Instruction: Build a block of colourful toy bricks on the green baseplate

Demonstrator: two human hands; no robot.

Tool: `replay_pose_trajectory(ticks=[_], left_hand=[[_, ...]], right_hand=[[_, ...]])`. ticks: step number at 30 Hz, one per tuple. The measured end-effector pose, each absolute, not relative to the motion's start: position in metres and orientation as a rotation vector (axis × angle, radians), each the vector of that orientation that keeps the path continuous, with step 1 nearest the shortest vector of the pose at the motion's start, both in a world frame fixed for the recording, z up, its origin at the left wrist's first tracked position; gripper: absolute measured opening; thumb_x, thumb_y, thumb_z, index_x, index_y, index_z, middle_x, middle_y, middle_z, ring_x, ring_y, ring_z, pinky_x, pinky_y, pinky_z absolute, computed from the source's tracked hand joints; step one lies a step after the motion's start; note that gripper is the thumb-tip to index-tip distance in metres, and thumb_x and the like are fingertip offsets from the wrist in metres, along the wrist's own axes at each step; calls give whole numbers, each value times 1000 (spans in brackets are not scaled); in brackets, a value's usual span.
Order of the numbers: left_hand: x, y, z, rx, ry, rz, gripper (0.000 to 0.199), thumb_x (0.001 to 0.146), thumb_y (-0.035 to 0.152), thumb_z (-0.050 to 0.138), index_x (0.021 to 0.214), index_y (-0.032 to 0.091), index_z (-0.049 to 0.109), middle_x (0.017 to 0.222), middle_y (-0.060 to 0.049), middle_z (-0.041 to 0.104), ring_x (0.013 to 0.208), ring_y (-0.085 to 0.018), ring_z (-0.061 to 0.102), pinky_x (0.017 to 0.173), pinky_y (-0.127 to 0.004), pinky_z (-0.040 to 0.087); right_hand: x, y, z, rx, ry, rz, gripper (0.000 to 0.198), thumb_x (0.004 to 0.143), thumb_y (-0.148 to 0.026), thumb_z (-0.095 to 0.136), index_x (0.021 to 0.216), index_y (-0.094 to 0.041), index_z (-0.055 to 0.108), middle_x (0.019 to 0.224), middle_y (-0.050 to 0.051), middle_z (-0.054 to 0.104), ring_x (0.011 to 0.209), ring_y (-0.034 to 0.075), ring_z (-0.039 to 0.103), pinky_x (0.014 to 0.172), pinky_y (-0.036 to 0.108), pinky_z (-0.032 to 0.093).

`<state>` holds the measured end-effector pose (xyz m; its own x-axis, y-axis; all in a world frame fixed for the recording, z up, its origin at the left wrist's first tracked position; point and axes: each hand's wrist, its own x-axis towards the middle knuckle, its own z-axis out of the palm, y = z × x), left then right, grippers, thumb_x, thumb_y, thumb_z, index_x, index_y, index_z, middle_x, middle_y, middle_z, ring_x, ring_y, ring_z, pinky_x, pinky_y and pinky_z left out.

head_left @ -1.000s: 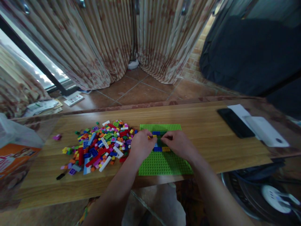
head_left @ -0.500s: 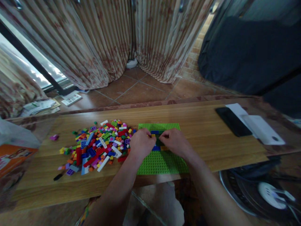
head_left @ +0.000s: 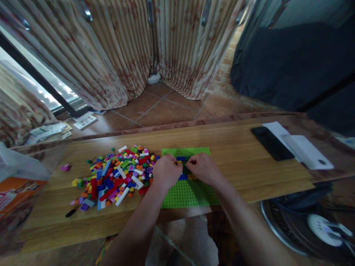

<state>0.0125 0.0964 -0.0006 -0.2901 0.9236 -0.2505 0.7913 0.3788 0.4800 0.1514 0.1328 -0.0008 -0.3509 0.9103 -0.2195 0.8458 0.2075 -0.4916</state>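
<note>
A green studded baseplate lies on the wooden table, with both hands over its upper half. Blue bricks form a short row near its far side. Another blue brick sits closer to me, beside an orange-yellow brick. My left hand is closed, fingertips pressed near a small yellow-orange brick. Just across from it, my right hand pinches thumb and finger together over the plate. Whatever either hand grips is hidden by the fingers.
Left of the plate spreads a heap of mixed loose bricks. An orange-and-white bag stands at the table's left end. A black phone and a white box lie on the right.
The view has shifted slightly, moving the scene a little downward. Both hands keep nearly the same closed pose over the baseplate; no brick has visibly changed place.
</note>
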Motion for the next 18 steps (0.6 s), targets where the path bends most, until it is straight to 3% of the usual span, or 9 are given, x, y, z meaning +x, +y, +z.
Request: replay_pose_trajectory(ticks=[8, 18], left_hand=[[6, 90, -6, 1544, 2044, 410, 24, 79, 34, 63, 96, 19, 69, 85, -6, 73, 82, -22, 68, 69, -29, 48], [1, 85, -3, 1572, 1917, 440, 24, 75, 20, 66, 98, 17, 64, 85, -3, 72, 79, -18, 66, 70, -27, 47]], right_hand=[[159, 128, 1, -1655, -2369, 871, 25, 84, -25, 55, 79, -18, 79, 71, 5, 73, 63, 15, 60, 58, 25, 36], [161, 120, 5, -1642, -2490, 871, 23, 82, -25, 58, 73, -20, 79, 67, 4, 72, 62, 15, 60, 57, 27, 35]])
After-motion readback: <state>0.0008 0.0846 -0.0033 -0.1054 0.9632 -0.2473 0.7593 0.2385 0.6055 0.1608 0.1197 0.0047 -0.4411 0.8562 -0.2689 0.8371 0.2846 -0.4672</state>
